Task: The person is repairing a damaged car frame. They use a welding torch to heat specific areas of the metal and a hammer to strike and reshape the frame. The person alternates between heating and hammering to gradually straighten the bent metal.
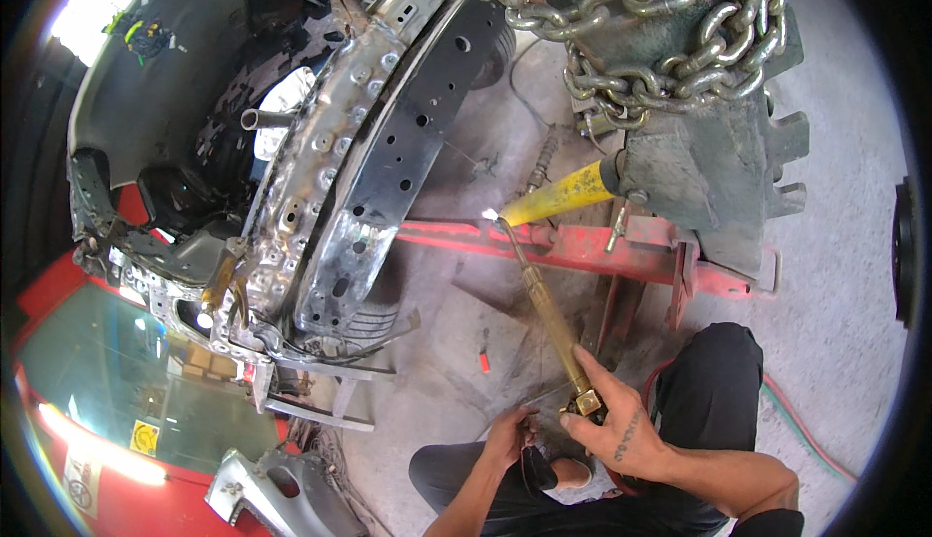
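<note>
In my right hand [621, 430] is a brass gas torch [551, 309], its handle gripped near the valve end with the thumb laid along it. The torch points away from me, and a small white flame [490, 214] glows at its tip. That tip is just beside the lower end of a yellow cylinder [558, 195]; whether they touch I cannot tell. My left hand [510, 437] is near my knees, left of the torch valves, fingers curled together. What it holds, if anything, is hidden.
A stripped car front with a bare metal beam [374, 226] stands at left. Heavy chain [680, 42] drapes over a dark steel post [704, 168]. A red steel arm [602, 251] runs low across the floor. Hoses [801, 430] trail at right; a grey body panel [282, 498] lies lower left.
</note>
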`<state>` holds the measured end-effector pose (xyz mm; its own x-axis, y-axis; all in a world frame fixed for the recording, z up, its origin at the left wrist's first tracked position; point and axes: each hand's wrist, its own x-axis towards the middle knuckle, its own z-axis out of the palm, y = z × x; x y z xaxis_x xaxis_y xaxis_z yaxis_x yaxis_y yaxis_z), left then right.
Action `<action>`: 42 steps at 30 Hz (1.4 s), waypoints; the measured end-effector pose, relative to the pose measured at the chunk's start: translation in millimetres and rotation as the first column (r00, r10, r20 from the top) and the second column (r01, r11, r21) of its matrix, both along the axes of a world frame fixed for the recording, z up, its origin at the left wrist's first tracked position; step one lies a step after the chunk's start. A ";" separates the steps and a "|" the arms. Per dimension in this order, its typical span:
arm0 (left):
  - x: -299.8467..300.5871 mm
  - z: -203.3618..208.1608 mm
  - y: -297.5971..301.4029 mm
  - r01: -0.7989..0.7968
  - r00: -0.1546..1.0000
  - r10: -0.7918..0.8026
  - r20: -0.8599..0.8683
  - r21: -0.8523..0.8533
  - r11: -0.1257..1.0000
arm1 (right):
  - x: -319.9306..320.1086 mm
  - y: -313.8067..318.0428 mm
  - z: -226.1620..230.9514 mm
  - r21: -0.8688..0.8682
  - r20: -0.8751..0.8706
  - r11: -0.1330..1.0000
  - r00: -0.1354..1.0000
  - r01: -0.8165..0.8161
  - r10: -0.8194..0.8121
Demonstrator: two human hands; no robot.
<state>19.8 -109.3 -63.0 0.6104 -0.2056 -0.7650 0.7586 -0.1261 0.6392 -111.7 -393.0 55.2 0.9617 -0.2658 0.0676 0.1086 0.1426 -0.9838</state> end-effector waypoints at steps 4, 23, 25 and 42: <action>1.0 -12.6 3.0 0.009 1.000 -0.009 -0.004 -0.018 1.000 | 3.5 2.4 -10.1 -0.103 0.139 0.990 0.987 0.094 -0.079; -9.0 -35.5 33.4 -0.041 0.997 0.039 -0.067 -0.020 0.999 | 3.9 -2.0 6.2 0.075 -0.077 0.992 0.991 -0.101 0.107; -7.7 -31.9 30.3 -0.017 0.997 0.016 -0.072 -0.020 1.000 | 4.2 0.0 1.8 0.059 -0.036 0.995 0.996 -0.081 0.084; -3.2 -47.0 41.6 -0.025 0.996 0.025 -0.089 -0.004 1.000 | 4.0 -0.1 -0.7 0.059 -0.013 0.995 0.997 -0.075 0.076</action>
<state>16.6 -67.6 -110.0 0.5449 -0.1955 -0.8154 0.8155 -0.1029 0.5696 -107.6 -393.1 54.5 0.9800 -0.1951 0.0397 0.0808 0.2076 -0.9749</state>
